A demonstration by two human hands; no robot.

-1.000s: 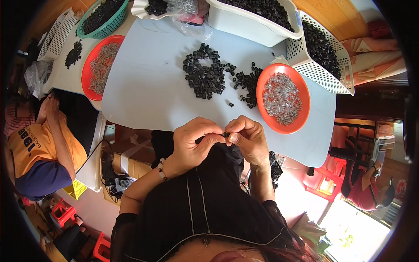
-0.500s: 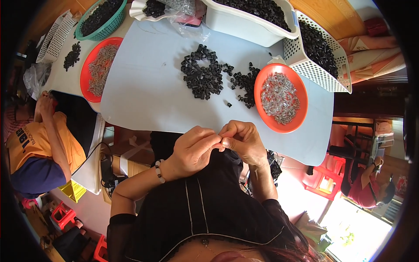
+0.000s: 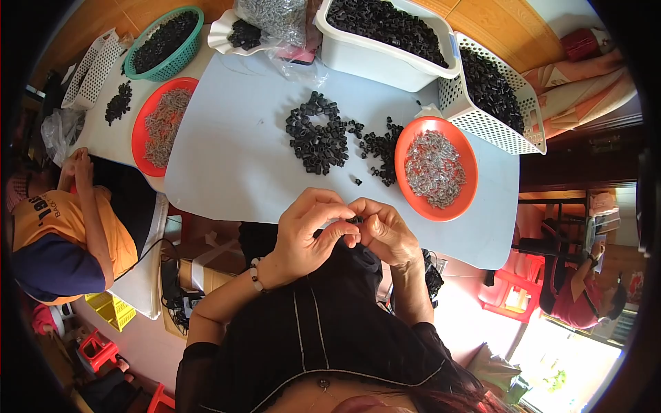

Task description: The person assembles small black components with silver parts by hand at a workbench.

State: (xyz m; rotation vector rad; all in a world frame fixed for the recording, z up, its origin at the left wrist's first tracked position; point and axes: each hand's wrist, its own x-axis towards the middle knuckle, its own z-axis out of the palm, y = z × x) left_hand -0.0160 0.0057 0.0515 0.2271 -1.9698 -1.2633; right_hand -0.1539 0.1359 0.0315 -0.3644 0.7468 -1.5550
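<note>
My left hand [image 3: 311, 230] and my right hand [image 3: 385, 230] meet fingertip to fingertip just below the near edge of the pale table [image 3: 234, 151]. Together they pinch a small black part [image 3: 354, 220], mostly hidden by the fingers. Beyond them on the table lies a ring-shaped heap of small black parts [image 3: 318, 134]. To its right stands an orange dish [image 3: 435, 168] of small silvery metal pieces.
A white tub [image 3: 385, 34] and a white perforated basket [image 3: 496, 89] hold more black parts at the far side. A green basket [image 3: 164, 43] and a second orange dish [image 3: 162, 125] sit at the left, where another person in an orange shirt [image 3: 55, 227] works.
My two hands stayed pressed together and shifted slightly toward the table edge. The fingers have closed tighter around the small black part.
</note>
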